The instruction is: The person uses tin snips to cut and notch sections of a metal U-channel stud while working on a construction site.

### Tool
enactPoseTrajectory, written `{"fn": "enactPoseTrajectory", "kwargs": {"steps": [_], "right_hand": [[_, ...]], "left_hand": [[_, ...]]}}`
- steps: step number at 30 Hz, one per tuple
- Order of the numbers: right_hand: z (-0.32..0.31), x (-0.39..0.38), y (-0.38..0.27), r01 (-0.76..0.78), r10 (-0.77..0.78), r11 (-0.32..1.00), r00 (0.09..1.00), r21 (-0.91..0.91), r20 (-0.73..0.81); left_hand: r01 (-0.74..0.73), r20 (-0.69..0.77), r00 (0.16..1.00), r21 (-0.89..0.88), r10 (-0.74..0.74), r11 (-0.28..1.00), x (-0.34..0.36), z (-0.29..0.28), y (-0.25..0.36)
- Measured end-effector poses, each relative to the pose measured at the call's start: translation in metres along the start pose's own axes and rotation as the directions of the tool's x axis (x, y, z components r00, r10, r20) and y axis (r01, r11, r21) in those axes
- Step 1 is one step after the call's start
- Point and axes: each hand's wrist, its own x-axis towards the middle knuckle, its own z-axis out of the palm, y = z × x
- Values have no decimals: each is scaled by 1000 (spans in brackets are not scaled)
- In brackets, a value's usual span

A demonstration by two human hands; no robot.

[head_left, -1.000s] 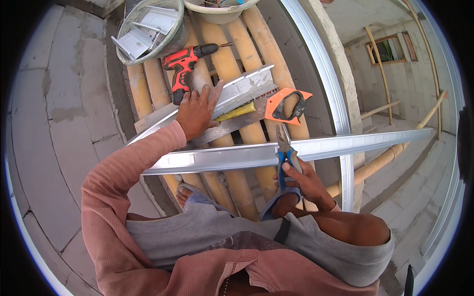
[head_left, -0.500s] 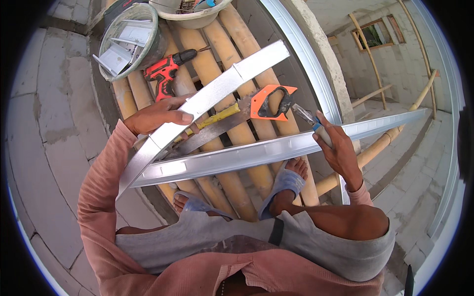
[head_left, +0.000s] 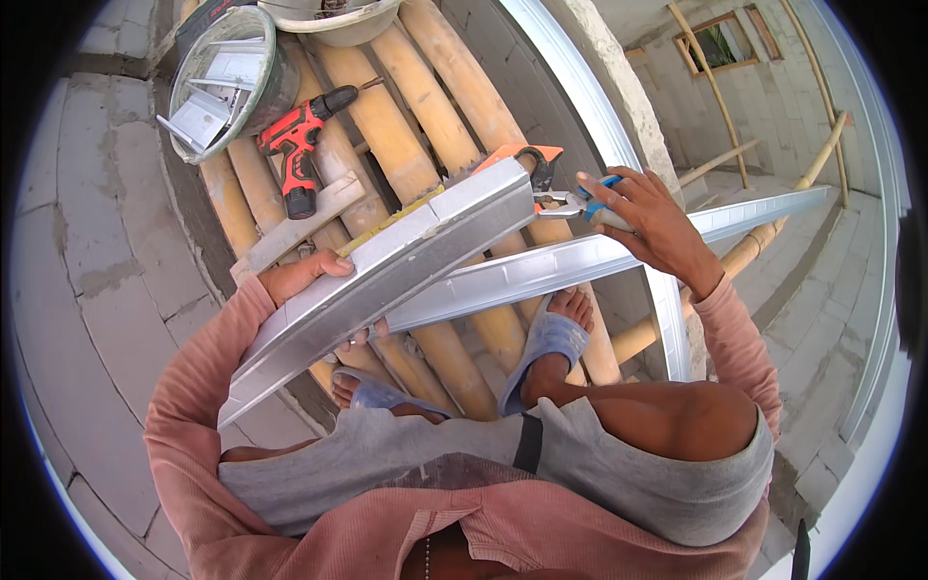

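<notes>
My left hand is closed round a silvery metal channel, thumb on top and fingertips showing under its lower edge. The channel slants up to the right across my lap side. In my right hand is a pair of pliers with blue and grey handles. Its jaws are at the channel's far right end; whether they grip the metal I cannot tell. Behind that end shows part of the orange handle of a hand saw, the rest mostly hidden. A second, longer metal channel lies underneath, running right.
Bamboo poles form the platform under my sandalled feet. A red and black cordless drill lies at the upper left beside a bucket of metal offcuts. A pale basin stands behind. A concrete edge rises at the right.
My left hand has turned the channel, so its side now faces me and its right end is lower. My right hand has brought the pliers up and left to that end.
</notes>
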Motion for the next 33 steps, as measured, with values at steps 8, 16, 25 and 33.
{"fn": "enactPoseTrajectory", "kwargs": {"steps": [8, 16, 25, 33], "right_hand": [[6, 2, -1, 188, -191, 978, 981, -88, -33], [-3, -6, -12, -26, 24, 1000, 971, 5, 239], [10, -16, 3, 30, -44, 971, 997, 238, 56], [32, -26, 7, -58, -22, 955, 964, 290, 264]], "left_hand": [[135, -55, 990, 112, -129, 985, 18, -14, -20], [225, -345, 934, 364, -93, 904, -3, 23, 10], [260, -347, 936, 792, 56, 552, -24, 29, 74], [112, -83, 814, 994, 576, -15, 10, 77, -26]]}}
